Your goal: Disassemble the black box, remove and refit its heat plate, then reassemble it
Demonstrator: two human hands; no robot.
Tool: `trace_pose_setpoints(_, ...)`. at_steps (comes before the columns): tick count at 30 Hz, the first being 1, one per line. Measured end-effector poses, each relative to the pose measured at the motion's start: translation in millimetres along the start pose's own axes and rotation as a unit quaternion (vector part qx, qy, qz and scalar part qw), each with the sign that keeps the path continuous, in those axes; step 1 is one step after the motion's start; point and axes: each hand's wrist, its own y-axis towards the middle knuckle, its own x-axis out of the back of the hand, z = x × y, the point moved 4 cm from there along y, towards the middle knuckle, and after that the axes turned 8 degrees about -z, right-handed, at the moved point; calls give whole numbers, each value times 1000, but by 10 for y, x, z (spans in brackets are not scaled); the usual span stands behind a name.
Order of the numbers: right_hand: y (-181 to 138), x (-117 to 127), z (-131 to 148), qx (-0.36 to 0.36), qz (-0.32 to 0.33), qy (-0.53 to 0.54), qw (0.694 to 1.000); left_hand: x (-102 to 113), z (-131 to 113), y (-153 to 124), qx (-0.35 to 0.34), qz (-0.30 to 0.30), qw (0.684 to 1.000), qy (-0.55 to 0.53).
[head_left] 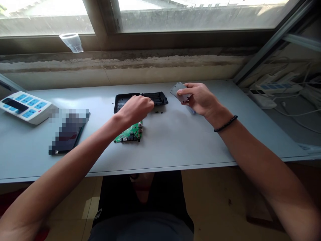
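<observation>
A thin grey metal plate (181, 92) is pinched between the thumb and fingers of my right hand (197, 97), raised above the table's right half. My left hand (139, 107) is closed, its curled fingers turned away, so whatever they hold is hidden. It hovers in front of a black plastic case half (120, 100) and a second black case part (159, 97), partly covering both. Below that wrist lies a green circuit board (129, 132) with ports along its edges, partly hidden by my forearm. Several tiny dark screws (159, 112) lie beside the case parts.
On the left are a white power strip (37, 115) with blue sockets and a dark phone-like device (69, 134), partly pixelated. A small blue item (192, 110) lies under my right hand. A clear plastic funnel-like piece (72, 43) is at the window frame. Cables (288, 100) tangle at right.
</observation>
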Motion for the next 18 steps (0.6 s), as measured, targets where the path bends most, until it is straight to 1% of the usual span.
trace_pose_setpoints(2, -11, 2, 22, -1, -9, 6, 1000, 31, 15, -16, 2, -20, 1000, 7)
trace_pose_setpoints(4, -12, 8, 37, 1, -22, 16, 1000, 107, 12, -40, 3, -58, 998, 20)
trace_pose_setpoints(7, 13, 41, 47, 9, -47, 43, 998, 290, -52, -122, 10, -134, 990, 50)
trace_pose_setpoints(8, 26, 58, 48, 13, -56, 59, 997, 352, -101, -166, 8, -147, 988, 55)
trace_pose_setpoints(11, 56, 105, 55, 25, -77, 106, 991, 559, -340, -359, -18, -197, 979, 57)
trace_pose_setpoints(13, 63, 121, 59, 29, -82, 115, 990, 700, -568, -521, -65, -233, 970, 36)
trace_pose_setpoints(14, 64, 125, 59, 29, -83, 114, 990, 767, -674, -600, -76, -249, 965, 27)
trace_pose_setpoints(16, 67, 127, 55, 29, -82, 112, 990, 875, -860, -727, -84, -255, 963, 12)
trace_pose_setpoints(18, 79, 129, 42, 31, -76, 110, 991, 956, -993, -807, -79, -252, 965, -8)
